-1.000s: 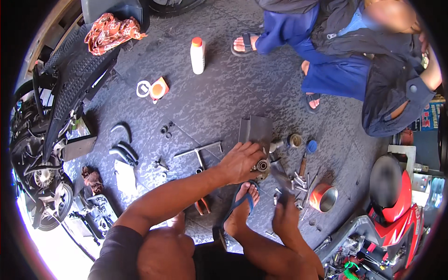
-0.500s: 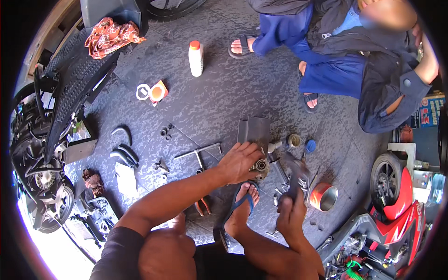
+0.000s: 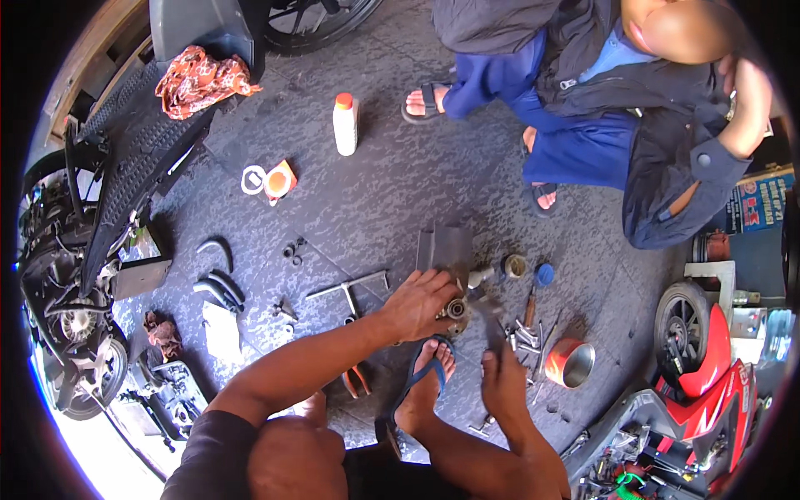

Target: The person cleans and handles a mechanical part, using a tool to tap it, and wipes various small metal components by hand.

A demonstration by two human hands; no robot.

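Note:
My left hand is closed on a greyish metal machine part with a round ringed bore, steadying it above my sandalled foot. Just beyond it lies a dark channel-shaped metal piece; whether the part rests on it is hidden. My right hand grips what looks like a hammer. Its head is smeared by motion and sits close to the right side of the metal part; contact cannot be made out.
Right of my hands are loose metal tools, an orange-red tin and a blue cap. Pliers and a T-handle wrench lie left. A white bottle stands ahead; a seated person is far right, motorcycles at both sides.
My right hand has swung the hammer leftward, bringing its head beside the metal part. My left hand keeps its hold. The whole view has shifted slightly.

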